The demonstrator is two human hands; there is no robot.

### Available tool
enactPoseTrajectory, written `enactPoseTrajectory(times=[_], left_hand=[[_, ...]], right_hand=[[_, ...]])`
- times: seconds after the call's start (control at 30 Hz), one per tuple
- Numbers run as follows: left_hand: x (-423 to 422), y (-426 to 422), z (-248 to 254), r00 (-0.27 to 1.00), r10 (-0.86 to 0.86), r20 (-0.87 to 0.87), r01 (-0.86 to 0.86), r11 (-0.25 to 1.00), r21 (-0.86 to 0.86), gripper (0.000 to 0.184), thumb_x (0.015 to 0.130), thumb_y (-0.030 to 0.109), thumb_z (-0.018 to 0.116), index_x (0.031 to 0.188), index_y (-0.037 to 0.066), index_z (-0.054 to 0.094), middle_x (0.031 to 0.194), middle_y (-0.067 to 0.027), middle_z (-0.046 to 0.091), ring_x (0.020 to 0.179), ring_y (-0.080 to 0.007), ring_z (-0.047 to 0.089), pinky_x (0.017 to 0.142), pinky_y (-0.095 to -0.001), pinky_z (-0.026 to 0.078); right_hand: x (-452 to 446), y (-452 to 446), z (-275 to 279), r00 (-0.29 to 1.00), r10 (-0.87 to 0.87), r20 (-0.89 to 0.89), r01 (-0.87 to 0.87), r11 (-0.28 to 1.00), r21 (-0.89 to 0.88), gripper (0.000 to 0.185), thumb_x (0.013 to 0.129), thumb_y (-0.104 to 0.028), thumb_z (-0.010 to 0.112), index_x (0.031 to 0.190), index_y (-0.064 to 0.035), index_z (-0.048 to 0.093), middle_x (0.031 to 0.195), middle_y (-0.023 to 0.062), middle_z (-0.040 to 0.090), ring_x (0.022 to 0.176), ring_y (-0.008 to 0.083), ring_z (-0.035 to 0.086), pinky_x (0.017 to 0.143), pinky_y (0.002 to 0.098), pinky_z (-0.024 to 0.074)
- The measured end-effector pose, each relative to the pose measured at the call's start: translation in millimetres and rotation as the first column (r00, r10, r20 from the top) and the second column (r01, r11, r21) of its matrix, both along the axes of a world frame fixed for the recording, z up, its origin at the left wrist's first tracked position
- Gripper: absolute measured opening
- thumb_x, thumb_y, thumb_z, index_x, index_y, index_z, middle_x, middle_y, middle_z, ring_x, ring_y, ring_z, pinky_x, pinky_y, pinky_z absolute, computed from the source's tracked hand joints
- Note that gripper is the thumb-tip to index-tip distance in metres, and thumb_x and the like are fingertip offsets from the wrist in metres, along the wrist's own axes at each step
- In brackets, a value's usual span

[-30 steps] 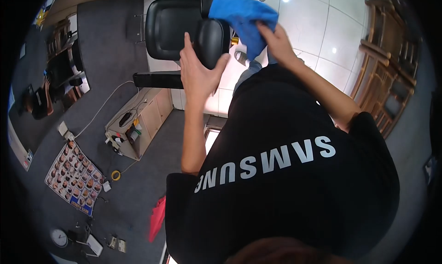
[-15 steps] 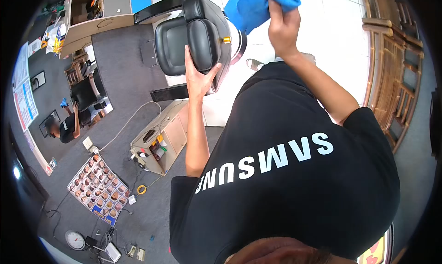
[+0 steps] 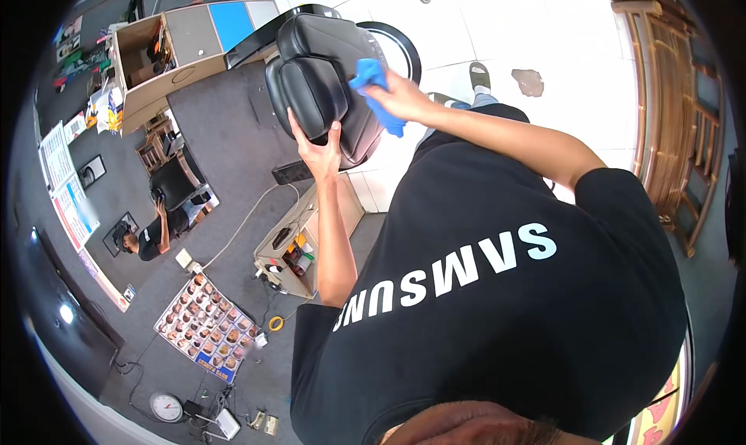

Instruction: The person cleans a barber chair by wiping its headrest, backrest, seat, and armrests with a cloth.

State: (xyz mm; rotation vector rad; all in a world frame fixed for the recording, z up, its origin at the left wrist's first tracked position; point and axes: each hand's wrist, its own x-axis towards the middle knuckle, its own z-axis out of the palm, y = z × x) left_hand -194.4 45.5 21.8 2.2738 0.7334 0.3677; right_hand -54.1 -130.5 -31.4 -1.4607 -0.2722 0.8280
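A black padded salon chair (image 3: pixel 350 53) stands in front of me, its round base partly showing behind it. My left hand (image 3: pixel 320 156) grips the lower edge of the chair's headrest cushion (image 3: pixel 315 95), fingers and thumb apart around it. In my right hand (image 3: pixel 406 101) is a bunched blue cloth (image 3: pixel 371 74), pinched between closed fingers. The cloth is against or just above the back of the chair, beside the headrest; I cannot tell whether it touches.
A wooden cabinet (image 3: pixel 198 37) lies beyond the chair at left. An open-fronted box shelf (image 3: pixel 342 204) with small items is near my left arm. A mirror on the grey wall shows my reflection (image 3: pixel 155 235). A bamboo bench (image 3: pixel 660 103) stands at right on white tiles.
My right hand has brought the blue cloth down and left, from beyond the chair to its backrest. My left hand remains on the headrest. The view has shifted slightly.
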Motion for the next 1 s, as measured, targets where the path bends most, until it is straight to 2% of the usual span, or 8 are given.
enactPoseTrajectory(times=[0.1, 0.23, 0.3, 0.5, 0.6, 0.63, 0.8, 1.0], left_hand=[[-6.6, 6.5, -11.5, 0.998, -0.016, 0.056, 0.012, 0.998, 0.064, 0.104, 0.084, 0.037, 0.089, 0.166, 0.01, 0.03, 0.148, -0.0255, 0.058, 0.132, -0.0341, 0.06, 0.112, -0.042, 0.046], [-3.8, 2.2, -4.6, 0.999, 0.019, 0.046, -0.022, 0.999, 0.049, 0.106, 0.085, 0.044, 0.089, 0.166, 0.009, 0.029, 0.142, -0.0243, 0.062, 0.125, -0.0313, 0.064, 0.107, -0.0413, 0.049], [-5.3, 4.4, -3.6, 0.999, 0.028, 0.024, -0.027, 0.999, -0.039, 0.107, 0.085, 0.045, 0.088, 0.166, 0.01, 0.028, 0.142, -0.0243, 0.062, 0.125, -0.0297, 0.064, 0.107, -0.0407, 0.05], [-15.5, 23.8, -5.5, 0.991, -0.098, 0.094, 0.119, 0.96, -0.254, 0.102, 0.091, 0.035, 0.085, 0.167, 0.007, 0.024, 0.154, -0.0223, 0.052, 0.132, -0.0268, 0.058, 0.11, -0.0372, 0.047], [-18.0, 37.7, -12.6, 0.97, -0.143, 0.198, 0.21, 0.904, -0.373, 0.1, 0.091, 0.032, 0.085, 0.167, 0.008, 0.025, 0.159, -0.0227, 0.045, 0.134, -0.0283, 0.056, 0.108, -0.0385, 0.049], [-19.0, 48.2, -8.4, 0.98, -0.183, 0.083, 0.201, 0.919, -0.338, 0.098, 0.092, 0.035, 0.084, 0.167, 0.008, 0.027, 0.157, -0.0227, 0.044, 0.131, -0.0308, 0.057, 0.104, -0.0387, 0.051], [-7.0, 103.6, -20.5, 0.94, -0.305, 0.15, 0.34, 0.815, -0.469, 0.073, 0.108, 0.045, 0.058, 0.163, 0.005, 0.032, 0.132, -0.0158, 0.06, 0.097, -0.0188, 0.069, 0.085, -0.031, 0.055], [38.5, 124.1, -59.1, 0.972, -0.177, 0.152, 0.233, 0.687, -0.688, 0.082, 0.108, 0.066, 0.038, 0.163, 0.004, 0.031, 0.158, -0.0186, 0.045, 0.14, -0.0316, 0.051, 0.114, -0.0464, 0.041]], right_hand=[[-2.5, 29.0, 28.9, 0.99, 0.102, 0.095, -0.114, 0.986, 0.126, 0.054, 0.106, -0.031, 0.058, 0.151, -0.0101, 0.037, 0.133, 0.0295, 0.062, 0.124, 0.0495, 0.06, 0.099, 0.0533, 0.05], [-22.0, 73.5, -11.7, 0.908, -0.221, 0.355, 0.13, 0.956, 0.264, 0.057, 0.108, -0.028, 0.055, 0.156, -0.0066, 0.035, 0.119, 0.0254, 0.07, 0.111, 0.045, 0.069, 0.093, 0.0496, 0.0526], [-30.7, 66.3, -32.9, 0.999, -0.011, -0.034, 0.011, 1.0, 0.006, 0.055, 0.106, -0.028, 0.056, 0.153, -0.0065, 0.037, 0.116, 0.0251, 0.072, 0.106, 0.0478, 0.07, 0.091, 0.0526, 0.0542], [-89.9, 44.3, -30.2, 0.994, -0.105, 0.044, 0.103, 0.993, 0.05, 0.036, 0.106, -0.024, 0.053, 0.141, -0.0152, 0.057, 0.099, 0.0142, 0.075, 0.085, 0.0336, 0.074, 0.079, 0.0475, 0.0557], [-86.9, 23.0, 15.9, 0.988, 0.024, -0.151, -0.016, 0.998, 0.058, 0.032, 0.104, -0.022, 0.054, 0.133, -0.0131, 0.064, 0.099, 0.0068, 0.074, 0.085, 0.0214, 0.073, 0.077, 0.0401, 0.0571], [-88.7, 10.6, -1.6, 0.918, 0.002, -0.396, 0.037, 0.995, 0.092, 0.029, 0.102, -0.02, 0.056, 0.127, -0.01, 0.067, 0.1, 0.0043, 0.072, 0.086, 0.0126, 0.07, 0.078, 0.033, 0.057], [-91.0, -3.5, 17.1, 0.818, -0.424, -0.39, 0.413, 0.903, -0.115, 0.031, 0.1, -0.019, 0.057, 0.127, -0.0051, 0.065, 0.101, 0.0069, 0.071, 0.084, 0.014, 0.069, 0.074, 0.0298, 0.0568], [-88.3, 34.6, 23.2, 0.775, -0.553, -0.306, 0.577, 0.817, -0.015, 0.033, 0.104, -0.021, 0.056, 0.132, -0.0059, 0.063, 0.113, 0.0067, 0.07, 0.1, 0.0152, 0.066, 0.089, 0.0314, 0.0538]])
